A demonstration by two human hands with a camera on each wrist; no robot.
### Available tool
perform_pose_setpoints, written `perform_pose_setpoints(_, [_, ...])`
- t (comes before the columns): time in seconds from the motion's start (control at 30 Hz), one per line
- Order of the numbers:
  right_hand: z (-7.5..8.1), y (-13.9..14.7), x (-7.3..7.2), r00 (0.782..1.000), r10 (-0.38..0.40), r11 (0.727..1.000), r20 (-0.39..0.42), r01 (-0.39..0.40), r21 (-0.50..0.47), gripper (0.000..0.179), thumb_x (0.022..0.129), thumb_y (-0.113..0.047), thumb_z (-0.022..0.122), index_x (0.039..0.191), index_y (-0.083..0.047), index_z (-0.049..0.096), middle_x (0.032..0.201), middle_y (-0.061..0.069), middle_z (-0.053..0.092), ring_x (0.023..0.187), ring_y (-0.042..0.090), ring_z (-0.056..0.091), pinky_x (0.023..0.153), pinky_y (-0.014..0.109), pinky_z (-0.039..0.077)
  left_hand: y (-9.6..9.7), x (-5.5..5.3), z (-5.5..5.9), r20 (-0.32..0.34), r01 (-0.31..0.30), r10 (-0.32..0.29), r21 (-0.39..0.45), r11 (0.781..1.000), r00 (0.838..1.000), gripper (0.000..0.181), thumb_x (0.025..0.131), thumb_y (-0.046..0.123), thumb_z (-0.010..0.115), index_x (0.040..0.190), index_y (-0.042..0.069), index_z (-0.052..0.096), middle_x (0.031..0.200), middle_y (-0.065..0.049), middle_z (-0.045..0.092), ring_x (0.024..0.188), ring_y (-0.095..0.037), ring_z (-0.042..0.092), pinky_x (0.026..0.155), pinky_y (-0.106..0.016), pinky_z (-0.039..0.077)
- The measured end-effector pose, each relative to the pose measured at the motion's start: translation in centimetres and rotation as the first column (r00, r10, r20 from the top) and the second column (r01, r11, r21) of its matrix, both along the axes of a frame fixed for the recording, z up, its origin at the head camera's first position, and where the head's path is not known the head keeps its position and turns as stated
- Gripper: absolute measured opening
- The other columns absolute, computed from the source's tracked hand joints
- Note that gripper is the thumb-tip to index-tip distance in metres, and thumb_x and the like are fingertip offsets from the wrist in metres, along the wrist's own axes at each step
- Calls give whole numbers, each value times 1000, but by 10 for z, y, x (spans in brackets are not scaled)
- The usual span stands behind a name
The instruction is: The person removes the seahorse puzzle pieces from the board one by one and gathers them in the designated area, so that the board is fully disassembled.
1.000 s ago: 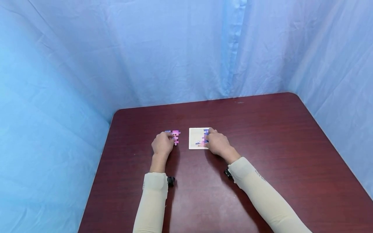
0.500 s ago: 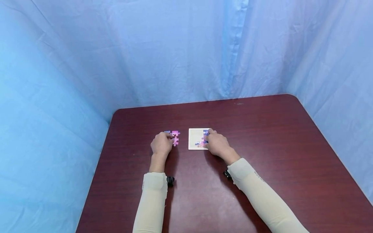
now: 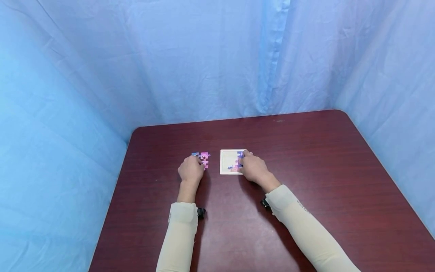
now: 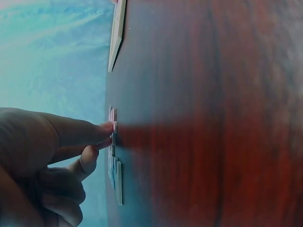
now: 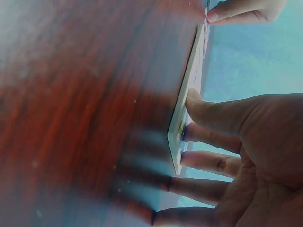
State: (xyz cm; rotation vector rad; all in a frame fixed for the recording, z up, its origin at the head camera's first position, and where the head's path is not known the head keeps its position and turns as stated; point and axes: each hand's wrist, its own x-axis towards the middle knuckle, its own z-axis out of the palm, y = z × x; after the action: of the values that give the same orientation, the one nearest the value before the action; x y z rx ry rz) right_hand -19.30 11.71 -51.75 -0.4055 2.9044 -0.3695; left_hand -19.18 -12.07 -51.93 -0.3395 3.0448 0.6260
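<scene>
My left hand [image 3: 191, 169] is at a group of jigsaw puzzle pieces [image 3: 205, 155], coloured pink and blue, on the table. In the left wrist view, its thumb and index finger [image 4: 78, 132] pinch at a jigsaw piece [image 4: 115, 127] close over the table, while the other fingers are curled. My right hand [image 3: 254, 167] rests on the right side of a white puzzle tray [image 3: 228, 173]. Purple and pink pieces [image 3: 236, 167] lie along the tray's right side and bottom, partly hidden by that hand. In the right wrist view, the thumb and fingers [image 5: 213, 163] are extended, touching the tray [image 5: 176, 135] and the table.
The dark red wooden table [image 3: 306, 151] extends around both hands. Blue curtains [image 3: 217, 64] hang behind it and at its sides. Each wrist carries a small black camera, the left one [image 3: 201, 213] being beside the sleeve cuff.
My left hand has shifted slightly right and nearer to me, its thumb now over the lower pink pieces and more of the blue piece showing. The right hand stays on the tray.
</scene>
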Motion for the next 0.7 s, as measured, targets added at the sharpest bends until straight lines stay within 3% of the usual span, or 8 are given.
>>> perform_pose_setpoints(0.23, [-2,1,0,1000,0,1000,-2,0,-1,18,98,-25,72,98,-7,77,147,18,57,140,46,58,97,60,58,1,1,1,8,-11,11,-1,1000,1000,12,95,18,74,90,15,84,92,-7,81,83,-29,75,75,-51,60])
perform_pose_setpoints(0.47, [-2,1,-2,1000,6,1000,-13,-6,3,17,97,-24,72,92,-8,75,140,16,59,136,45,60,92,59,60,1,2,1,-3,-9,9,0,1000,1000,13,95,20,74,90,16,85,92,-8,81,82,-29,76,74,-52,60])
perform_pose_setpoints(0.57, [-1,0,-1,1000,6,1000,-11,-6,0,17,98,-24,72,94,-8,76,140,16,59,136,46,60,93,59,59,4,3,0,-33,21,-21,20,1000,999,11,93,23,77,94,17,86,96,-7,82,86,-31,78,77,-53,60])
perform_pose_setpoints(0.7, [1,0,-1,1000,7,1000,-8,-7,5,16,97,-22,71,90,-9,75,139,15,59,133,44,63,92,58,59,14,8,-2,-59,127,-122,90,988,991,15,93,29,79,101,18,86,102,-3,83,93,-28,79,80,-52,61])
